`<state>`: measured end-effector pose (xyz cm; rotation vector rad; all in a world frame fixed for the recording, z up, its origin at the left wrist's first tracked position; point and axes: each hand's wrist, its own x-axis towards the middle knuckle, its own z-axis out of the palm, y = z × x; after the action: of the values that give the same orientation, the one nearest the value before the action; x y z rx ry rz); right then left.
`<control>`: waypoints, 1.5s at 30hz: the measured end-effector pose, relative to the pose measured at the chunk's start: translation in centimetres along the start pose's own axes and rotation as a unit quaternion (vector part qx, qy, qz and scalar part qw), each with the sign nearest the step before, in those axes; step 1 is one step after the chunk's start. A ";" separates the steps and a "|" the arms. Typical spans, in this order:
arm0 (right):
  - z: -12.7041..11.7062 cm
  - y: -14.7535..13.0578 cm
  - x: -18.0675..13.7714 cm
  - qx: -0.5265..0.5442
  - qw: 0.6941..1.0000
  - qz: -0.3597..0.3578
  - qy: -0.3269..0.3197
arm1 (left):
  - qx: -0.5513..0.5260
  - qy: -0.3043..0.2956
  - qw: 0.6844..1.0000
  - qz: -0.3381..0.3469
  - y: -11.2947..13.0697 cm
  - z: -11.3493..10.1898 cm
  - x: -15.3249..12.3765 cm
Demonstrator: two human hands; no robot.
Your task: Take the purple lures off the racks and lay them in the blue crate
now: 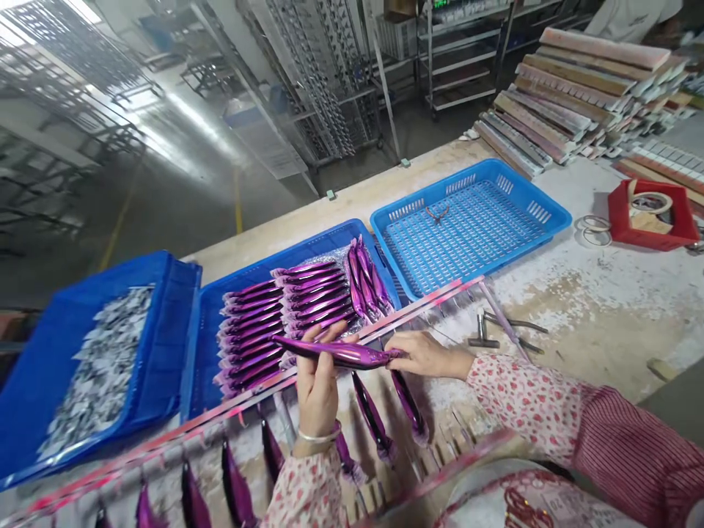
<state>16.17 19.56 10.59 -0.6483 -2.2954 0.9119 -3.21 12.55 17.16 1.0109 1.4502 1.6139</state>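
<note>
Glossy purple-and-black tapered piece (346, 353) held in left hand (319, 385), right hand (427, 353) pinching its end at 3 o'clock.

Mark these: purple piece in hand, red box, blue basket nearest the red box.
Purple piece in hand (355, 356): head view, glossy body between the two hands.
Red box (642, 234): head view, near wall.
Blue basket nearest the red box (477, 229): head view, bare slotted floor.
</note>
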 end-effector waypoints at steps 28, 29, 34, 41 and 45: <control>-1.0 10.4 4.3 -0.209 0.965 0.150 0.057 | 0.503 0.079 0.850 -0.138 -11.8 -2.4 25.4; -0.9 10.3 4.3 -0.217 0.963 0.150 0.056 | 0.511 0.077 0.845 -0.138 -12.2 -2.0 26.0; -0.7 10.1 4.5 -0.231 0.961 0.139 0.063 | 0.563 0.052 0.814 -0.136 -13.4 -0.7 27.4; -0.3 10.2 4.4 -0.256 0.957 0.122 0.059 | 0.605 0.067 0.786 -0.111 -14.0 1.4 27.8; -0.3 10.1 4.4 -0.271 0.954 0.121 0.050 | 0.597 0.056 0.796 -0.078 -14.3 1.6 28.5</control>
<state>15.48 28.95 4.82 -1.1970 -2.4132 0.3215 -13.64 40.33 5.36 1.3569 2.6279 0.4713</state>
